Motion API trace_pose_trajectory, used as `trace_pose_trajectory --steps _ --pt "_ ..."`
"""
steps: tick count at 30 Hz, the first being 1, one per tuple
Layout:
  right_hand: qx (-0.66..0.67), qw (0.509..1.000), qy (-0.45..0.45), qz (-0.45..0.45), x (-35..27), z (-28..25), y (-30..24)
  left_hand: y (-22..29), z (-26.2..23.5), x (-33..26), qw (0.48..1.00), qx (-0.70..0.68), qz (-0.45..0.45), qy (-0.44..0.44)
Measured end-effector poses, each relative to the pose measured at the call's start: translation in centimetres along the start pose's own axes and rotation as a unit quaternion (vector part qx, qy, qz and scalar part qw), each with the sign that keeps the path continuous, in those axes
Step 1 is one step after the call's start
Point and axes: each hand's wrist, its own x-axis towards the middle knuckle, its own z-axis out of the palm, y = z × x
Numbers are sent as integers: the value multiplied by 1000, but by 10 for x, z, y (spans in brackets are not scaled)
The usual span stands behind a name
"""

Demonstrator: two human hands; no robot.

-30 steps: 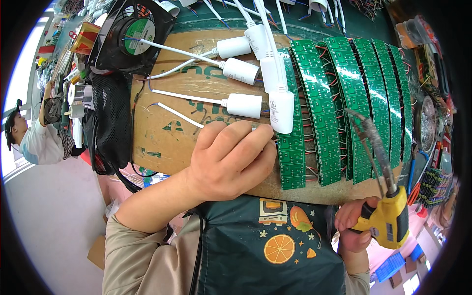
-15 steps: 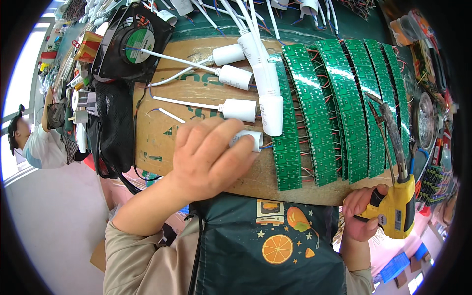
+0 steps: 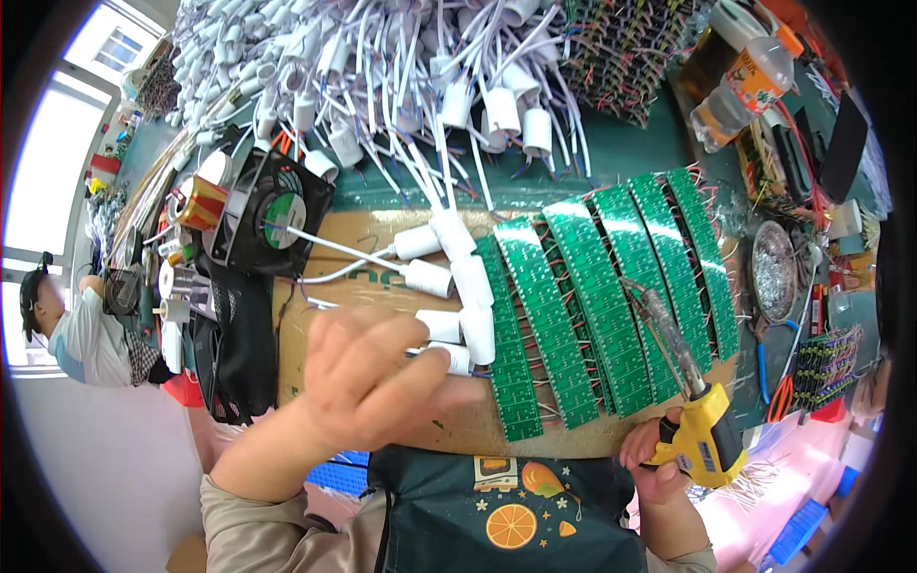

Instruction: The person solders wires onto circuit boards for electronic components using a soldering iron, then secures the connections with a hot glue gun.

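My right hand (image 3: pixel 657 455) is wrapped round the grip of a yellow and black soldering gun (image 3: pixel 705 441); its metal tip points up over the green circuit board strips (image 3: pixel 611 315). Blurred by motion, my left hand (image 3: pixel 368 382) hovers over the left part of the cardboard, its fingers bent. Just beyond its fingertips lies a white cylindrical socket (image 3: pixel 457 359), partly hidden by the hand. More white sockets with cables (image 3: pixel 427 279) lie along the strips' left edge, some overlapping the leftmost strip. Whether the left fingers pinch anything does not show.
The brown cardboard (image 3: pixel 334 229) rests on a green bench. A black fan (image 3: pixel 272 212) stands left, and a heap of white sockets (image 3: pixel 315 67) fills the far side. A round metal dish (image 3: pixel 774 272) and a plastic bottle (image 3: pixel 745 91) are right. A person (image 3: pixel 86 329) sits far left.
The view has tilted up, showing more of the far heap. My left hand has drawn back slightly from the nearest white socket, which stays by the strip. The right hand keeps the soldering gun.
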Motion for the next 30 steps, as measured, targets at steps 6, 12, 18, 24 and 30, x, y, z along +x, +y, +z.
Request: trace_pose_trajectory --steps 6,12,18,24,30 --pt "29 1000 5 6 1 -4 4 -57 23 97 988 102 105 46" --pt "46 999 3 13 3 -1 2 -83 58 149 949 212 177 -154" --pt "56 998 5 24 4 3 -2 -94 79 147 939 230 199 -158" --pt "36 997 33 64 6 10 -11 -107 80 146 943 199 217 -156" --pt "53 997 36 49 5 8 -5 -110 85 143 948 169 241 -124"
